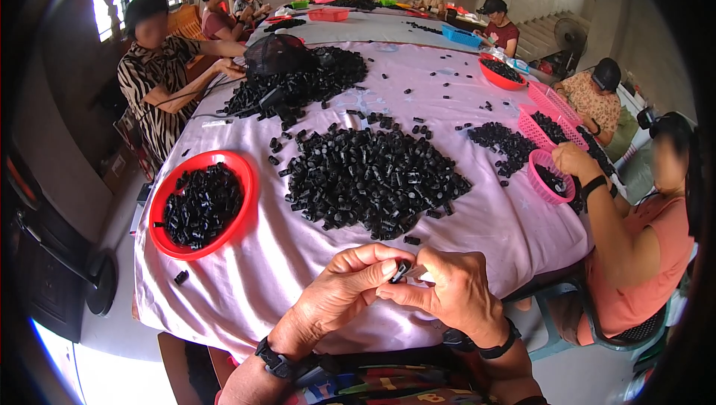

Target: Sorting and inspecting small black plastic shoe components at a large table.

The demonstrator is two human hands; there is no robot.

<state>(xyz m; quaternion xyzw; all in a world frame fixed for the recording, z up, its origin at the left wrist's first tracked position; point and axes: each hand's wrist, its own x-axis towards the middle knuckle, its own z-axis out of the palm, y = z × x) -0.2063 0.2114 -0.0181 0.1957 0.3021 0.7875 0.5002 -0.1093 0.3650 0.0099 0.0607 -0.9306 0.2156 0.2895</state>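
Close to the table's near edge, my left hand (334, 287) pinches a small black plastic piece (400, 271) between thumb and fingers. My right hand (462, 286) is closed on a thin, pale flat object (422, 274) that meets the black piece; its kind is mostly hidden by the fingers. Just beyond both hands spreads a large heap of short black cylindrical pieces (365, 181). One loose black piece (411, 240) lies between the heap and my hands. To the left, a round red basin (251, 192) holds more of these pieces.
A pink cloth (306, 256) covers the long table. Beyond the heap lies a second black heap (328, 69), with a person (160, 77) at its left. Another person (634, 256) works close on my right, by pink baskets (538, 135). Several more people sit farther along.
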